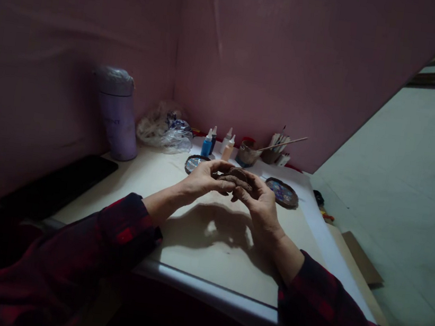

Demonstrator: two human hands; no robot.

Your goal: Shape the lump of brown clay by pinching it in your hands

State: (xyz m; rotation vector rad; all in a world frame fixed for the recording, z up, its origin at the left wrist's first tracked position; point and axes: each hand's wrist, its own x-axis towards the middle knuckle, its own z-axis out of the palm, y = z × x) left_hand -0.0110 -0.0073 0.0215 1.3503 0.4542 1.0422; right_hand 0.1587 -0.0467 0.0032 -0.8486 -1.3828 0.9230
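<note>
Above the middle of the pale tabletop (197, 256), my left hand (204, 176) and my right hand (261, 196) meet with curled, dark-stained fingers. Between them they hold a lump of dark brown clay-like material (239, 174), partly covered by the fingers. Behind my left hand lies a small round dish with a brown rim and blue inside (194, 164). Right of my right hand sits an oval brown-rimmed piece with a blue and purple inside (282, 193). The shadow of both hands falls on the tabletop below them.
A purple bottle (118, 120) stands at the left, beside a crumpled plastic bag (165, 130). Behind the hands are a blue bottle (206, 145), an orange bottle (228, 149), a jar (247, 153) with a stick across it, and a brush holder (270, 155). A black flat object (63, 180) lies left.
</note>
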